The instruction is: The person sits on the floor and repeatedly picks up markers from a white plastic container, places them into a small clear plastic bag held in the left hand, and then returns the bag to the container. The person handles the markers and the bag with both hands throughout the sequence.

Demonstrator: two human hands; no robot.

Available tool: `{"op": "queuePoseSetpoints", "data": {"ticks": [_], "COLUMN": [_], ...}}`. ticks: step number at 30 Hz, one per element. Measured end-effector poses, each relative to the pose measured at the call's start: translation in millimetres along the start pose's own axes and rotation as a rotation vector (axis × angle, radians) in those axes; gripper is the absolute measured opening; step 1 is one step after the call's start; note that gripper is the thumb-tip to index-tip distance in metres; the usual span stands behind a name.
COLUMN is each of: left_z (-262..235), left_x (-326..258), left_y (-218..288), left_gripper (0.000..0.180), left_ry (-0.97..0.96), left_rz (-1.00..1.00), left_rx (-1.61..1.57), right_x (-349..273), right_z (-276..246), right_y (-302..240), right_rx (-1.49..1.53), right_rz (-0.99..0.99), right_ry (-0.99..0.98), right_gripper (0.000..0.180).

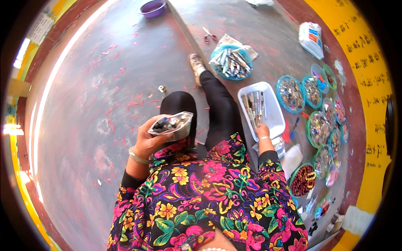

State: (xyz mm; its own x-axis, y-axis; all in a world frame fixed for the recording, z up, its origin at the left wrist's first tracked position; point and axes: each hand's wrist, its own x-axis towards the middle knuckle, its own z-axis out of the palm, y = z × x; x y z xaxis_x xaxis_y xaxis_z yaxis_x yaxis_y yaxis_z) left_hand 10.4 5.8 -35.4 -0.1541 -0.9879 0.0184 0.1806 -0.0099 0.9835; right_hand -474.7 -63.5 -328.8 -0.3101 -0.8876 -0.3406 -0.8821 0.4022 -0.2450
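My left hand (pixel 149 141) holds a clear plastic bag (pixel 172 125) with an open mouth, filled with small dark and shiny pieces, above my knee. A pale green bangle sits on that wrist. My right hand (pixel 263 132) reaches down into a white rectangular tray (pixel 273 109) and grips a bundle of thin silvery sticks (pixel 255 109) lying in it. I sit on the floor in a flowered top and black trousers, one leg stretched toward a round blue tray.
A round blue tray of silvery packets (pixel 231 62) and red scissors (pixel 209 35) lie ahead. Several round trays of beads (pixel 318 125) curve along my right, one with dark red beads (pixel 302 180). A purple bowl (pixel 153 8) and white packet (pixel 311 38) sit farther off. Red scraps litter the grey floor.
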Motion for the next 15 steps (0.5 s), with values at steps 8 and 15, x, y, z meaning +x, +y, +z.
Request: {"op": "queuePoseSetpoints", "data": {"ticks": [8,15], "left_z": [-4,-9], "left_x": [-5,-5], "left_y": [1,-2], "left_gripper": [0.046,0.043], "left_ry": [-0.019,-0.092], "left_rz": [-0.043,0.038], "left_rx": [-0.056,-0.034], "right_x": [-12,-65], "right_z": [-28,-143], "right_y": [13,-62], "right_rx": [0.484,1.207], "right_rz": [-0.064,-0.203], "right_ry": [0.176,0.293], "right_gripper": [0.015,0.014]}}
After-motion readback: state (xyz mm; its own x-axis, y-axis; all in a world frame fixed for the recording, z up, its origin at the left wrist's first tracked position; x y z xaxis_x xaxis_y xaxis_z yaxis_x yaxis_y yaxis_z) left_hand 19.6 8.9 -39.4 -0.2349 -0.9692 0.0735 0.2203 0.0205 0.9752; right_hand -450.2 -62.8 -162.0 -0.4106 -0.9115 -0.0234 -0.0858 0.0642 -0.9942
